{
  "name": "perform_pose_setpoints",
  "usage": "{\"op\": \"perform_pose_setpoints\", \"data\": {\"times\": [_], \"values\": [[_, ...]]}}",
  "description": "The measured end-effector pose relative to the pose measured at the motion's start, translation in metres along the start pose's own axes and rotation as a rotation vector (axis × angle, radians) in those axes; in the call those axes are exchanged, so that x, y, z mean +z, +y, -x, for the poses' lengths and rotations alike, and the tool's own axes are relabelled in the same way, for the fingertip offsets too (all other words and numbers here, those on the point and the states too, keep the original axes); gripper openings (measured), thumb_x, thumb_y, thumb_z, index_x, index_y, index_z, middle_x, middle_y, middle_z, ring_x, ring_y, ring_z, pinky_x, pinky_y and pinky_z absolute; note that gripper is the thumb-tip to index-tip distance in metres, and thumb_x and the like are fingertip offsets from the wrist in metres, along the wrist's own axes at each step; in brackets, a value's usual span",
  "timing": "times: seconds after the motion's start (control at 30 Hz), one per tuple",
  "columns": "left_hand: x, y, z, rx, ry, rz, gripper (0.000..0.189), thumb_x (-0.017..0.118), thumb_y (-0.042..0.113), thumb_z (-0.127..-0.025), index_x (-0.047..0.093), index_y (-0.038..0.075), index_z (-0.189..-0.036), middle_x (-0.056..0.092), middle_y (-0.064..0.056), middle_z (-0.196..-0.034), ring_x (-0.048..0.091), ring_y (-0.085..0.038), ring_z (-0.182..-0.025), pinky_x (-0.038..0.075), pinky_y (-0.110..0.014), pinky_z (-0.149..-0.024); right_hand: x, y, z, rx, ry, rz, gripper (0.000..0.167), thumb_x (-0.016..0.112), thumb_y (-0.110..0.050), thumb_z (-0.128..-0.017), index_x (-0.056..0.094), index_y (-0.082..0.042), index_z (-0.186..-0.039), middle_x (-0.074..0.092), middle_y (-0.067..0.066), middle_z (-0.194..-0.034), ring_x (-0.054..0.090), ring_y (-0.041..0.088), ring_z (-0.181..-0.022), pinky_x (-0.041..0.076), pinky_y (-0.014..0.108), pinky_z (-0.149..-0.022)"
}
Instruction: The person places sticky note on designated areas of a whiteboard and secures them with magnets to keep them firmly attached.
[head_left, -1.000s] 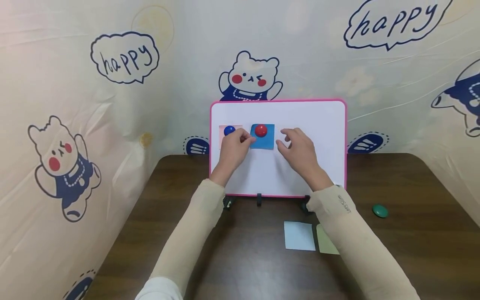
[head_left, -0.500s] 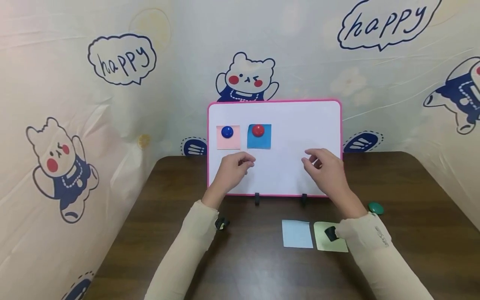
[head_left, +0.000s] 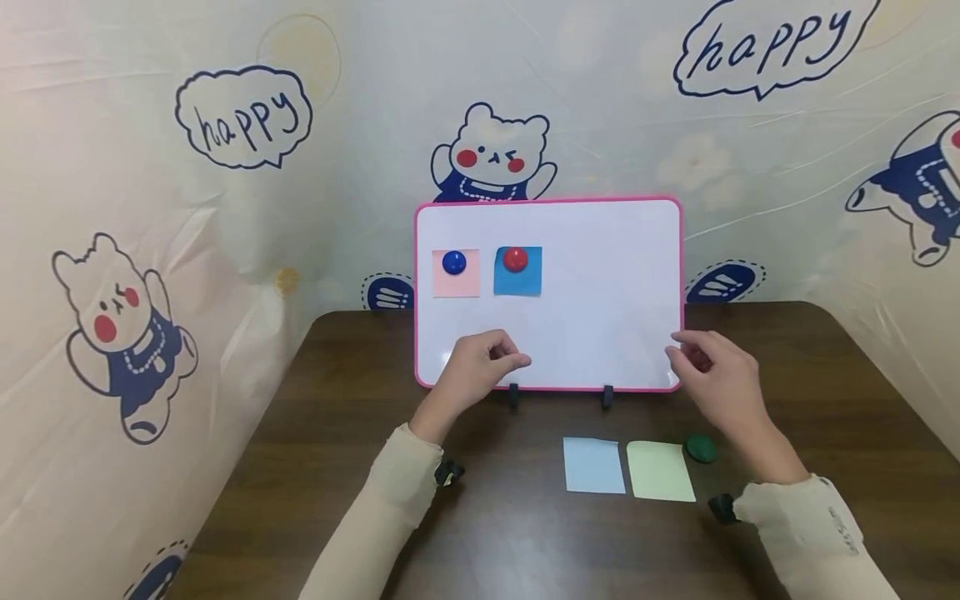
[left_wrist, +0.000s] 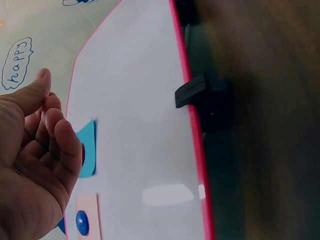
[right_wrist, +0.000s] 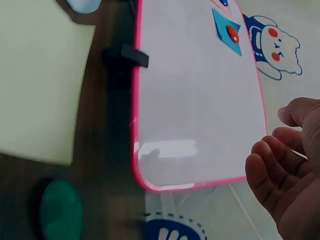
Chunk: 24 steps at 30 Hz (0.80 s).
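Note:
A whiteboard (head_left: 600,333) with a pink rim stands upright on the table. On it, a blue round magnet (head_left: 453,262) sits on a pink sticky note (head_left: 456,288), and a red round magnet (head_left: 515,259) on a blue sticky note (head_left: 517,286). My left hand (head_left: 480,367) hovers before the board's lower left part, fingers loosely curled around nothing. My right hand (head_left: 720,375) is at the board's lower right corner, thumb and fingers apart and holding nothing. Below it on the table lie a green round magnet (head_left: 701,448), a pale green sticky note (head_left: 660,472) and a light blue sticky note (head_left: 594,467).
Black clips (head_left: 607,397) support the board's lower edge. The brown wooden table (head_left: 510,542) extends toward me. Behind it hangs a cloth (head_left: 615,125) printed with bears and lettering. A small black device (head_left: 723,508) is at the right cuff.
Both hands have come down from the notes on the board, the right one also moving right. The green magnet has shifted left and nearer, beside the pale green note.

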<state>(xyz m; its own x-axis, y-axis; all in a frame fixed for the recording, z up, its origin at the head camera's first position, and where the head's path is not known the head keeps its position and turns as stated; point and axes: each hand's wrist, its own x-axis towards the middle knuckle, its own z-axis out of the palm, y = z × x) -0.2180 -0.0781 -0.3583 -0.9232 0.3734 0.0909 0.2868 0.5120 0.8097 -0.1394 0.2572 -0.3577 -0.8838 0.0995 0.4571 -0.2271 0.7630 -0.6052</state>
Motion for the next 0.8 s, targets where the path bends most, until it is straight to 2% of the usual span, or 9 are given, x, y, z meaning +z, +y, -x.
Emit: {"op": "perform_pose_setpoints", "data": {"times": [0.17, 0.33, 0.47, 0.63, 0.73, 0.8], "values": [[0.011, 0.000, 0.003, 0.018, -0.040, -0.037, 0.014, 0.073, 0.034, -0.095, 0.068, 0.021, -0.092, 0.069, -0.007, -0.091, 0.061, -0.018, -0.080, 0.055, -0.034, -0.072, -0.013, 0.022, 0.014, 0.053, -0.011, 0.033, 0.028, 0.068, -0.019, -0.098, 0.069, 0.000, -0.119, 0.065, 0.013, -0.097, 0.054, 0.025, -0.083, 0.040, 0.007, -0.066], [0.026, 0.002, 0.006, 0.042, -0.148, -0.121, 0.006, 0.069, 0.025, -0.098, 0.072, 0.020, -0.098, 0.067, 0.005, -0.089, 0.060, -0.016, -0.083, 0.053, -0.032, -0.077, -0.028, 0.052, 0.027, 0.109, -0.013, 0.086, 0.030, 0.067, -0.020, -0.099, 0.068, 0.001, -0.120, 0.065, 0.017, -0.101, 0.054, 0.027, -0.087, 0.040, 0.013, -0.068], [0.042, 0.004, 0.011, 0.028, -0.248, -0.189, 0.009, 0.070, 0.025, -0.097, 0.072, 0.018, -0.103, 0.065, 0.010, -0.090, 0.059, -0.014, -0.083, 0.053, -0.030, -0.077, -0.038, 0.073, 0.036, 0.140, 0.004, 0.122, 0.029, 0.066, -0.020, -0.099, 0.068, 0.003, -0.117, 0.066, 0.019, -0.101, 0.055, 0.027, -0.086, 0.039, 0.025, -0.071], [0.067, 0.005, 0.016, 0.012, -0.356, -0.337, 0.025, 0.074, 0.029, -0.094, 0.072, 0.015, -0.115, 0.066, 0.008, -0.095, 0.058, -0.010, -0.081, 0.052, -0.030, -0.076, -0.043, 0.101, 0.044, 0.193, 0.019, 0.145, 0.031, 0.062, -0.020, -0.100, 0.067, 0.005, -0.116, 0.066, 0.023, -0.104, 0.054, 0.024, -0.087, 0.038, 0.040, -0.081], [0.080, 0.007, 0.019, 0.019, -0.409, -0.415, 0.033, 0.077, 0.030, -0.091, 0.071, 0.013, -0.119, 0.067, 0.005, -0.098, 0.058, -0.010, -0.082, 0.052, -0.031, -0.078, -0.043, 0.115, 0.050, 0.229, 0.012, 0.146, 0.033, 0.058, -0.020, -0.102, 0.065, 0.008, -0.117, 0.063, 0.028, -0.106, 0.054, 0.031, -0.090, 0.035, 0.056, -0.090], [0.086, 0.009, 0.021, 0.021, -0.422, -0.451, 0.035, 0.079, 0.030, -0.089, 0.071, 0.012, -0.118, 0.066, 0.004, -0.097, 0.057, -0.010, -0.081, 0.052, -0.031, -0.078, -0.042, 0.123, 0.053, 0.245, -0.016, 0.147, 0.036, 0.055, -0.022, -0.103, 0.062, 0.010, -0.119, 0.060, 0.031, -0.109, 0.054, 0.040, -0.096, 0.030, 0.064, -0.095]]}}
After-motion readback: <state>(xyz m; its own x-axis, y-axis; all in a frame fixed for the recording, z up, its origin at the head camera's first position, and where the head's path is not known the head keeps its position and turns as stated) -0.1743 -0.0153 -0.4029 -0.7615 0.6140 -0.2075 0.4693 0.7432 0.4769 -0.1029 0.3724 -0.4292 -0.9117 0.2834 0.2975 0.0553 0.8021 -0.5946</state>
